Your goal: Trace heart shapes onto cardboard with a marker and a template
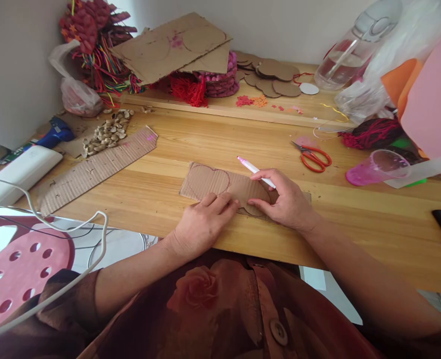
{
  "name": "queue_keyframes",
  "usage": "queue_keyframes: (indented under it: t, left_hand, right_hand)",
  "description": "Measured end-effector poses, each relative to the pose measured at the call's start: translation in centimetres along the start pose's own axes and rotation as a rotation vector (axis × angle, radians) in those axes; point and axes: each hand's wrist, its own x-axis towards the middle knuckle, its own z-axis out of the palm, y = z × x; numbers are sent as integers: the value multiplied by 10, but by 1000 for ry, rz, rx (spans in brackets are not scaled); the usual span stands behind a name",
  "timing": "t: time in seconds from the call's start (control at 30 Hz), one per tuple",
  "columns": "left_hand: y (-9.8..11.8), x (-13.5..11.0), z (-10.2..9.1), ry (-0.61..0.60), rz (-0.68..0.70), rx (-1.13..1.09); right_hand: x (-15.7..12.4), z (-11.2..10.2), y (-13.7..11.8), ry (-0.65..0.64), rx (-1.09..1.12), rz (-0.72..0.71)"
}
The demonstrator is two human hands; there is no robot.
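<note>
While the left hand [201, 222] lies flat on the near edge of the cardboard strip [239, 184], fingers [224, 199] stretched out and gripping nothing, the right hand [286, 202] has its fingers closed round a pink pen [252, 168], far end pointing away, near end hidden under the hand. Strip lies on the table [220, 144], right in front of the person; flat palm is probably there to stop it sliding. Heart outline [209, 180] drawn on its left part. Scissors [314, 157] and pink cup [375, 168] off to the right, clear of the hands, likely parked within reach. No brand, label or readable writing anywhere.
</note>
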Motion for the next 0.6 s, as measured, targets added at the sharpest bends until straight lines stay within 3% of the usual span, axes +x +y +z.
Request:
queue_keyframes:
  t: [0.6]
  left_hand:
    - [-2, 1, 1, 50, 12, -9]
  right_hand:
    - [0, 0, 0, 4, 32, -5]
